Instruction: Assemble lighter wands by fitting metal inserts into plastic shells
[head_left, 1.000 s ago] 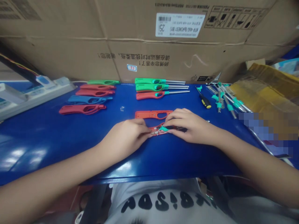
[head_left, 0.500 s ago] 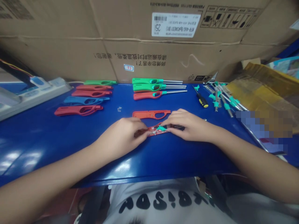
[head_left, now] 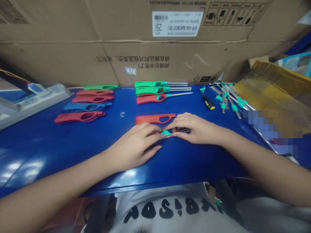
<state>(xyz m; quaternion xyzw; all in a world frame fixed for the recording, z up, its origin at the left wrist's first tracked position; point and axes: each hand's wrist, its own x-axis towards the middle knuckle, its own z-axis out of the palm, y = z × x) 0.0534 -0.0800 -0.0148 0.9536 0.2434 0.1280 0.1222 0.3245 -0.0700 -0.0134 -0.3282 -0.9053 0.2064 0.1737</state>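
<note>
My left hand (head_left: 136, 144) lies over the handle end of a red half-shell of a long-nosed lighter (head_left: 169, 136). Its fingers are stretched out on top and the thumb is held apart, below the shell. A teal trigger piece (head_left: 166, 132) shows between the two hands, in the shell. From the other side, my right hand (head_left: 191, 127) pinches the lighter at its nozzle end, thumb below and fingers above. Much of the shell is hidden under my fingers. Just behind my hands lies a loose orange-red shell half (head_left: 155, 119).
Lighters with metal nozzles (head_left: 160, 98) lie at the back; several shell halves (head_left: 80, 116) are at left. Tiny metal pins (head_left: 122, 114) lie between. A screwdriver (head_left: 209, 102) and metal tubes with teal parts (head_left: 234, 108) are at right. A power strip (head_left: 41, 100) and cardboard (head_left: 109, 58) border the table.
My left hand has gone from a pinch at the shell's handle end to stretched fingers over it, with the thumb moved away. My right hand keeps its pinch. The view has shifted slightly.
</note>
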